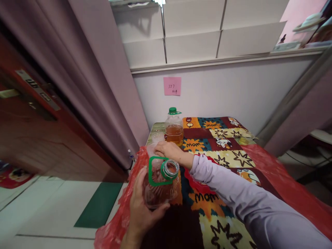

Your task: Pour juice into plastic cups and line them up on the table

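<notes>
Left hand (138,211): you have it wrapped around the lower body of a clear, ribbed plastic bottle with a green loop handle (160,195), your thumb across the near side, fingers up the left.
Open mouth: no cap sits on it, so keep the neck level and press just enough to hold the wall without denting it.
Bottle's place: close in front of you, at the table's left side; whether its base rests or is lifted cannot be told.
Right hand (171,152): yours extends beyond the bottle, back upward, fingers curled at a clear, colourless cup (151,150); whether they grip it or only touch cannot be told.
Cup: it looks light, so use a soft fingertip touch and mind the table edge beside it.
Right arm: your lilac long sleeve (223,180) slants in from the lower right over the multicoloured patterned tablecloth (220,221); keep that forearm clear of the open neck.
Far bottle: a green-capped clear bottle of amber liquid (174,129) stands just past your right fingers; leave your knuckles room there.
</notes>
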`<action>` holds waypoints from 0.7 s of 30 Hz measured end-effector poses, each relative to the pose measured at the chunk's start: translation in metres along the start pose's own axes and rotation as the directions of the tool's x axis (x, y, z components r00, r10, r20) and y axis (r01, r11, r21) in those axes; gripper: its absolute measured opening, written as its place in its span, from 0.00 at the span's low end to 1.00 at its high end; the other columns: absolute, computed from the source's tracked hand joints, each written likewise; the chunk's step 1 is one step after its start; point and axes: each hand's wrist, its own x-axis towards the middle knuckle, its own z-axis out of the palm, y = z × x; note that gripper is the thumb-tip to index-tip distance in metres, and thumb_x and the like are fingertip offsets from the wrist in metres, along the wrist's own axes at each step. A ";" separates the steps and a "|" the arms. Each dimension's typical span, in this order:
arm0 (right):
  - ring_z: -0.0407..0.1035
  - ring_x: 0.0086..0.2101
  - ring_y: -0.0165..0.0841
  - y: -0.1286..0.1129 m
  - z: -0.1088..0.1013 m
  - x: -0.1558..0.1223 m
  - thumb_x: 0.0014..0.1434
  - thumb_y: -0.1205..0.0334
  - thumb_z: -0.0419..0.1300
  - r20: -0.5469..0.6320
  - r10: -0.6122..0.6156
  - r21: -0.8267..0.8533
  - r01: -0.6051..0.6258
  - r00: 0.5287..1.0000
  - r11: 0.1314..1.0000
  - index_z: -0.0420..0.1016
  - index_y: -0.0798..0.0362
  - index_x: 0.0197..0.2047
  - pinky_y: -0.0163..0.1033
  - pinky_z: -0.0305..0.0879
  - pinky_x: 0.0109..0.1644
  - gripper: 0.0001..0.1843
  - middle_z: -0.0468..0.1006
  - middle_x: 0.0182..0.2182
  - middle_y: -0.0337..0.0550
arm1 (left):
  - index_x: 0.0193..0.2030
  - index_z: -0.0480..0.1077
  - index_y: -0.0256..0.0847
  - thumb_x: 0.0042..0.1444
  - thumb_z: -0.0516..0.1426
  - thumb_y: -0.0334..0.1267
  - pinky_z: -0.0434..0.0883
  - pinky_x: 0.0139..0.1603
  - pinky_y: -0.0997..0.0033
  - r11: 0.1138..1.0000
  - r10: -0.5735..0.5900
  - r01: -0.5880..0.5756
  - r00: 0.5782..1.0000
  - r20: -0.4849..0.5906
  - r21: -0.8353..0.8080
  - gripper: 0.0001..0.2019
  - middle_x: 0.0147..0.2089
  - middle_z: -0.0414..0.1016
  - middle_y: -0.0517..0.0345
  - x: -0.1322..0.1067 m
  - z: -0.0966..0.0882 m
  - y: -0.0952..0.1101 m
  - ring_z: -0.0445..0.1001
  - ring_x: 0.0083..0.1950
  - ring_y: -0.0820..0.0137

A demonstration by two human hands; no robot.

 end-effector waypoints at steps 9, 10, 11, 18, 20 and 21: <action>0.80 0.43 0.39 0.003 -0.001 0.001 0.80 0.59 0.66 -0.033 -0.017 0.060 0.019 0.999 0.998 0.88 0.48 0.49 0.39 0.74 0.48 0.09 0.89 0.47 0.46 | 0.85 0.61 0.50 0.60 0.74 0.62 0.76 0.75 0.29 1.000 0.007 -0.007 1.000 -0.017 -0.021 0.53 0.79 0.74 0.35 0.006 -0.003 0.008 0.76 0.78 0.36; 0.80 0.43 0.39 0.003 0.000 0.002 0.79 0.59 0.67 -0.049 -0.016 0.075 0.020 0.999 0.997 0.88 0.48 0.49 0.40 0.74 0.48 0.07 0.89 0.46 0.45 | 0.86 0.61 0.50 0.60 0.74 0.62 0.76 0.75 0.29 1.000 0.013 -0.014 1.000 -0.018 -0.027 0.52 0.79 0.74 0.35 0.007 -0.004 0.009 0.76 0.79 0.36; 0.80 0.43 0.39 0.003 0.001 0.003 0.77 0.61 0.69 -0.068 -0.014 0.090 0.020 0.998 0.996 0.88 0.49 0.48 0.40 0.74 0.48 0.05 0.89 0.45 0.45 | 0.86 0.61 0.50 0.60 0.74 0.63 0.76 0.75 0.29 0.999 0.019 -0.019 1.000 -0.019 -0.038 0.53 0.80 0.74 0.35 0.007 -0.004 0.010 0.75 0.79 0.35; 0.81 0.42 0.37 -0.002 -0.007 0.000 0.72 0.65 0.75 -0.358 0.015 0.258 0.083 0.934 0.962 0.86 0.50 0.42 0.40 0.75 0.51 0.04 0.89 0.41 0.43 | 0.86 0.61 0.50 0.56 0.76 0.63 0.75 0.75 0.29 0.996 -0.020 0.018 0.999 -0.029 -0.082 0.56 0.79 0.74 0.34 0.004 -0.003 0.005 0.76 0.78 0.35; 0.81 0.41 0.37 -0.001 -0.020 -0.017 0.73 0.65 0.73 -0.554 0.035 0.313 0.169 0.831 0.935 0.85 0.49 0.41 0.41 0.76 0.50 0.05 0.88 0.40 0.42 | 0.86 0.61 0.50 0.56 0.76 0.64 0.75 0.76 0.29 0.996 -0.028 0.026 0.999 -0.024 -0.083 0.56 0.79 0.74 0.34 0.004 -0.003 0.004 0.75 0.78 0.35; 0.81 0.41 0.37 0.001 -0.028 -0.031 0.74 0.64 0.72 -0.630 0.043 0.312 0.202 0.776 0.929 0.85 0.49 0.42 0.41 0.76 0.50 0.04 0.88 0.40 0.42 | 0.86 0.61 0.50 0.56 0.76 0.64 0.75 0.75 0.29 0.996 -0.028 0.026 0.999 -0.022 -0.087 0.56 0.79 0.74 0.34 0.004 -0.004 0.005 0.76 0.78 0.35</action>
